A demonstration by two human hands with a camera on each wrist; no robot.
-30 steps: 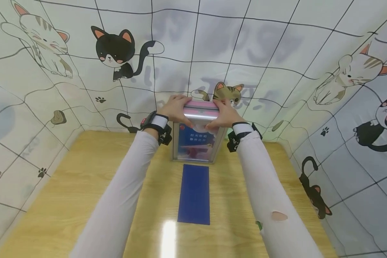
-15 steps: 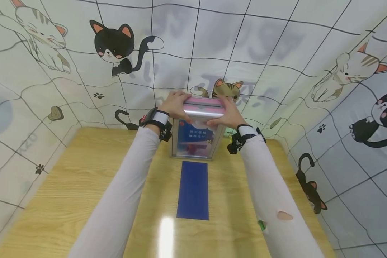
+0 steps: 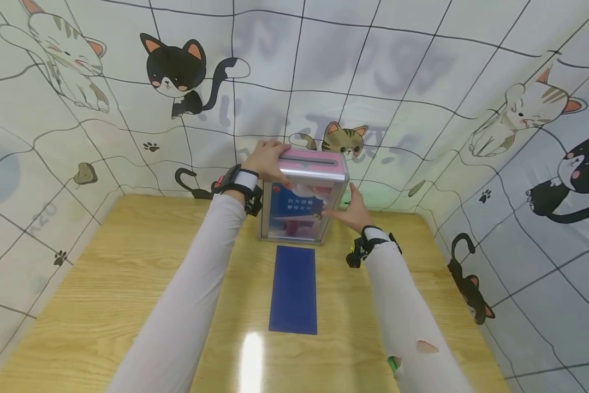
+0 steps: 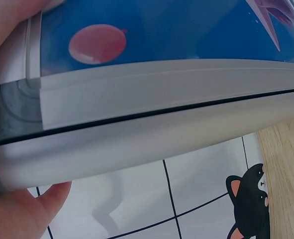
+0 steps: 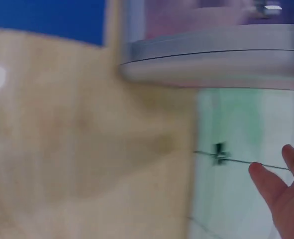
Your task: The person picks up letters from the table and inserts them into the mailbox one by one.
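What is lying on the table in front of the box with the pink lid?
A dark blue card lies flat on the wooden table, just in front of the box. Whatever is under the card is covered.

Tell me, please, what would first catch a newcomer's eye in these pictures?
Probably the silver metal box with a pink slotted lid, standing at the far edge of the wooden table; the left hand grips its top corner and the right hand is open beside it. A dark blue rectangular sheet lies flat just in front.

staged recording booth, cat-print backdrop, wooden table
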